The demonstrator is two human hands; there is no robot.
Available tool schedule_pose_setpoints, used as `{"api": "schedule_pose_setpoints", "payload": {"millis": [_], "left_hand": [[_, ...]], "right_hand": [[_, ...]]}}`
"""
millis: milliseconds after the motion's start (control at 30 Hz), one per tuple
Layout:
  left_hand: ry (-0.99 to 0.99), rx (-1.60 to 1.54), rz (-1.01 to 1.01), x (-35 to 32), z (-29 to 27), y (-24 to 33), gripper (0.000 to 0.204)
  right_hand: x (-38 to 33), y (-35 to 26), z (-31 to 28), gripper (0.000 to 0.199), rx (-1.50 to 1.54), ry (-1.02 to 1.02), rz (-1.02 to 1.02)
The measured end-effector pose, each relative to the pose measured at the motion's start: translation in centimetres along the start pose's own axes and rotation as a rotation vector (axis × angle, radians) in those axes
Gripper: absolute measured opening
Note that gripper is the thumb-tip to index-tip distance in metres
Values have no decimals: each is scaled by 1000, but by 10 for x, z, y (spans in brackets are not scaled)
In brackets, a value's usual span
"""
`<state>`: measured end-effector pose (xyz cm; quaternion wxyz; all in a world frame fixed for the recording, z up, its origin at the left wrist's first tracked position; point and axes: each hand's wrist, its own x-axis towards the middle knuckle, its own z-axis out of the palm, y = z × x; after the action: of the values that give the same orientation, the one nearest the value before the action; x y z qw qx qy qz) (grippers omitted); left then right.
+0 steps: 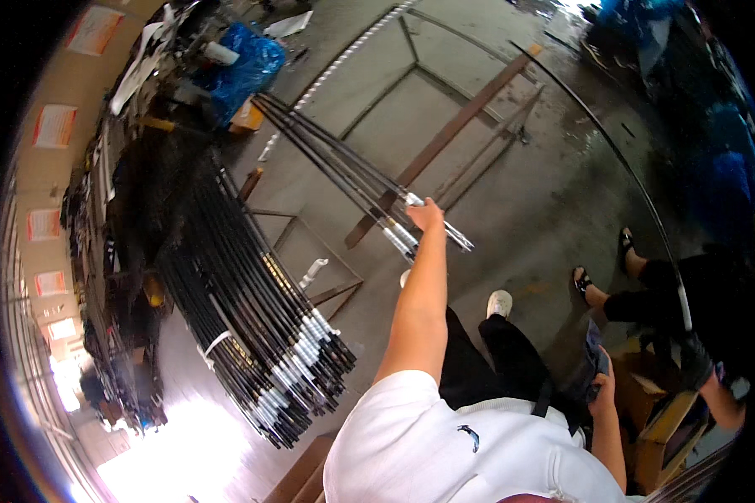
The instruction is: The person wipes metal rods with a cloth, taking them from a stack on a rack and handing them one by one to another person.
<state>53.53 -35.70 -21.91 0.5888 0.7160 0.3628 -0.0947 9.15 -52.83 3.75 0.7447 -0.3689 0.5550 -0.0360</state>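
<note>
My left arm stretches forward. My left hand (428, 215) is closed around the white-banded end of a slender black rod (363, 168); how many rods it grips I cannot tell. Close beside it on the left lie a couple more black rods (331, 172) with white-banded ends, resting across a brown bar (466, 117). Low at my right side, my right hand (602, 387) holds a bunched dark grey-blue cloth (590, 362), its fingers partly hidden by the folds.
A large bundle of black rods (247, 293), tied with a white strap (216, 344), lies to the left. Metal frames (415, 67) stand ahead. At right, another person's dark-gloved hand (695, 360) is at the end of a long rod (637, 172), near a cardboard box (658, 432).
</note>
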Motion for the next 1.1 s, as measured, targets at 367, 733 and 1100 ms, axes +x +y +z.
{"api": "schedule_pose_setpoints", "payload": {"millis": [367,733,1100], "left_hand": [[-916,153,125,-221,-29,-4,41],[-1478,-779,-164,-465,95,53,40],[-1088,-1021,29,-359,10,173,21]], "right_hand": [[11,50,-49,78,82,-6,43],[-15,25,-84,51,78,46,-175],[16,-29,-44,47,195,-265,-7]]}}
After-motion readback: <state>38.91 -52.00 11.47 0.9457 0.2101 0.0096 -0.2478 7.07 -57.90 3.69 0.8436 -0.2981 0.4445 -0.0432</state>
